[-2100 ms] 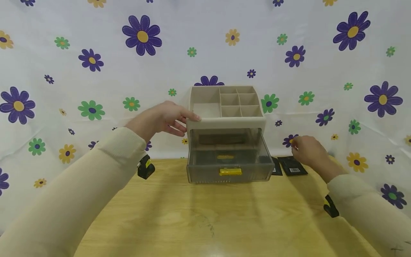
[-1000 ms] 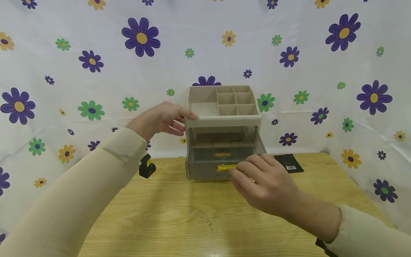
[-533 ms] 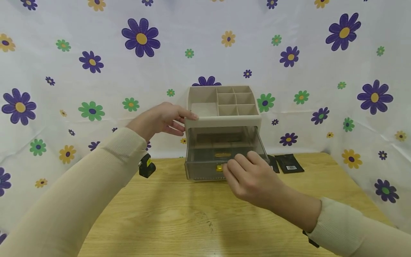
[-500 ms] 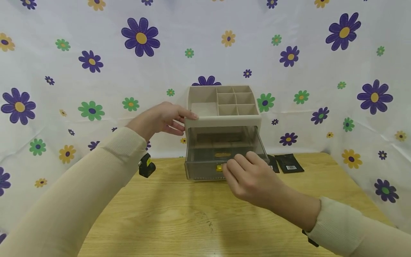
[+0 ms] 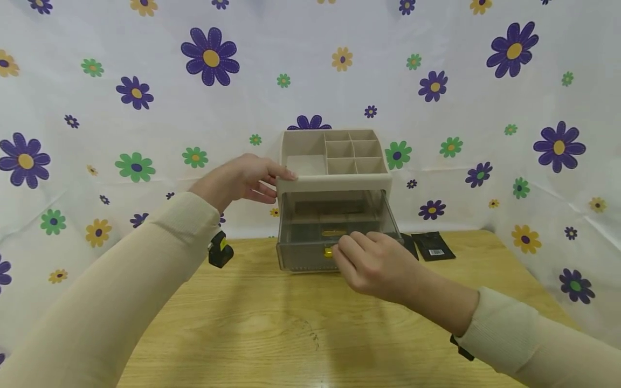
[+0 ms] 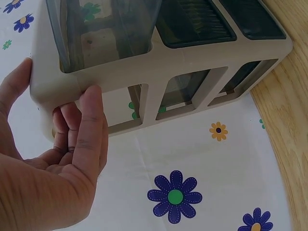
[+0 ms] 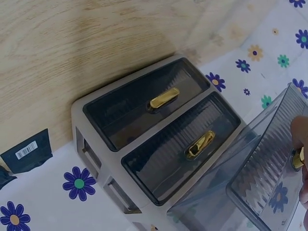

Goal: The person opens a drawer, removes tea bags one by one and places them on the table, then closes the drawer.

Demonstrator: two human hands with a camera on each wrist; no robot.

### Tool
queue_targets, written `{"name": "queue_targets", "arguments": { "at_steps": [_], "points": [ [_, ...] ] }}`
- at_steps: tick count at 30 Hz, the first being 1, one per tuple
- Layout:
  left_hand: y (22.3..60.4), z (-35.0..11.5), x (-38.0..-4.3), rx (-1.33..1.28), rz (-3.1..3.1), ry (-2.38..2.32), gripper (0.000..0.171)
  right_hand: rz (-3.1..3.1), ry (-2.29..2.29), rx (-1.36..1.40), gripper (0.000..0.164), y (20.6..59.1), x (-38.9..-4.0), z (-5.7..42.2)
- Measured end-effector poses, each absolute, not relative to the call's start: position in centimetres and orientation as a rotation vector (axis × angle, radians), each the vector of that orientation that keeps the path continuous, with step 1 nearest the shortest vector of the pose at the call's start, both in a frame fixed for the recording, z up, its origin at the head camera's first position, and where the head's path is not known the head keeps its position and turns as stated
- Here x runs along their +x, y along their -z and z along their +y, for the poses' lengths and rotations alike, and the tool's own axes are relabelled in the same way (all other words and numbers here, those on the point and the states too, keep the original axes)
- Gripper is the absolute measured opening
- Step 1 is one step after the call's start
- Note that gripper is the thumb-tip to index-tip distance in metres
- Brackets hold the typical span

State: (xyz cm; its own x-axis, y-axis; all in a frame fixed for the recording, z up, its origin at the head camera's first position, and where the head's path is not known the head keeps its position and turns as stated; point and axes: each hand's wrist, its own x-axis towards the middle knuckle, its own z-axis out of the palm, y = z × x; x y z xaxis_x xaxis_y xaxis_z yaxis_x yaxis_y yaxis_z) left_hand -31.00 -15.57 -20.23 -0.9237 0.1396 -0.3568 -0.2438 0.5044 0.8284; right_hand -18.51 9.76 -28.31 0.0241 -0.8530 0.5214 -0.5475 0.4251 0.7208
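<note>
A beige drawer organizer (image 5: 335,183) stands at the table's back edge, with divided compartments on top. Its uppermost clear grey drawer (image 5: 303,257) is pulled out toward me. My left hand (image 5: 249,175) grips the organizer's upper left corner; in the left wrist view its fingers curl in at the side opening. My right hand (image 5: 375,267) pinches the gold handle (image 5: 328,252) on the drawer front and covers most of it. Below, two dark drawers with gold handles, the middle drawer (image 7: 183,147) and the bottom drawer (image 7: 144,103), are closed in the right wrist view.
Black flat packets lie right of the organizer; one packet (image 5: 433,245) bears a white barcode label, and another packet (image 5: 410,246) is partly hidden by drawer and hand. Behind the wooden table (image 5: 271,323) hangs a white flower-patterned cloth (image 5: 160,124).
My right hand has come from above the black packets at right to the drawer handle, then slid left along it. The left hand has kept its hold; the drawer stays pulled out.
</note>
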Motion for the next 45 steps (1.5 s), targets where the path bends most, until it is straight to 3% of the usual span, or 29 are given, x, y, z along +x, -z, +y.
{"name": "queue_targets", "arguments": {
  "at_steps": [8, 15, 21, 45],
  "points": [
    [20.2, -15.8, -31.1, -0.092, 2.371, -1.383, 0.061, -1.664, 0.36, 1.25, 0.027, 28.1, -19.2, 9.5],
    [20.2, -15.7, -30.8, -0.098, 2.366, -1.392, 0.061, -1.738, 0.359, 1.254, 0.008, 27.8, -20.5, 9.6],
    [20.3, -15.6, -30.8, -0.092, 2.37, -1.396, 0.062, -1.776, 0.272, 1.247, 0.004, 27.8, -21.7, 9.7],
    [20.1, -15.6, -31.1, -0.076, 2.356, -1.38, 0.06, -1.835, 0.188, 1.138, 0.01, 27.9, -23.4, 8.8]
  ]
}}
